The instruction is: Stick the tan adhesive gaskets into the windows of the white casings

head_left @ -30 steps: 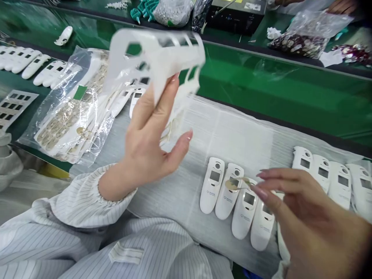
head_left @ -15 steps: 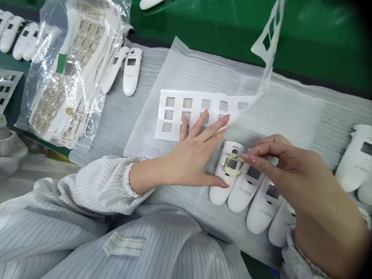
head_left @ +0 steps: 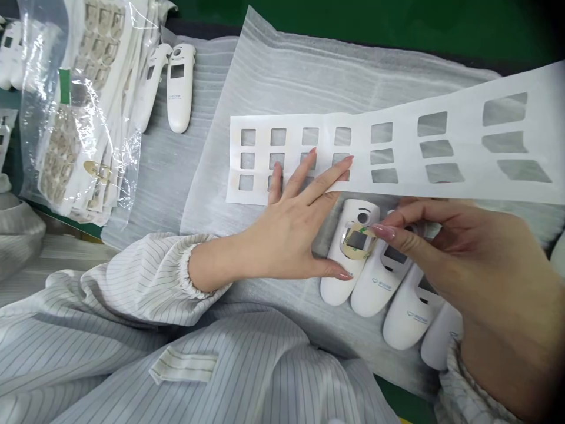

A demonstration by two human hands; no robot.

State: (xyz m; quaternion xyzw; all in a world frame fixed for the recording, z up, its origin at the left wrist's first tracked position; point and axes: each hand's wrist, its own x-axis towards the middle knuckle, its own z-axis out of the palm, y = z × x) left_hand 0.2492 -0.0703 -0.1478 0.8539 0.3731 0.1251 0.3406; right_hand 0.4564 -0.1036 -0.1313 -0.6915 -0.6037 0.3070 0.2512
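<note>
The right hand (head_left: 463, 265) hides the upper parts of the white plastic casings (head_left: 406, 321), the die-cut sheet (head_left: 463, 123) runs off the right edge, and the casings' print is too small to read.

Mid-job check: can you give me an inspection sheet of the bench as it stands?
Surface: white foam sheet over a green bench.
Job's things: die-cut white paper sheet with square windows; gold-coloured ring on a white handheld device, more devices beside it.
Clutter: clear plastic bag of stacked parts.
Hands: left hand spread on the paper sheet, thumb over the device; right hand fingertips at the ring.
Cables: nothing seen.
Surroundings: striped smock sleeve.
</note>
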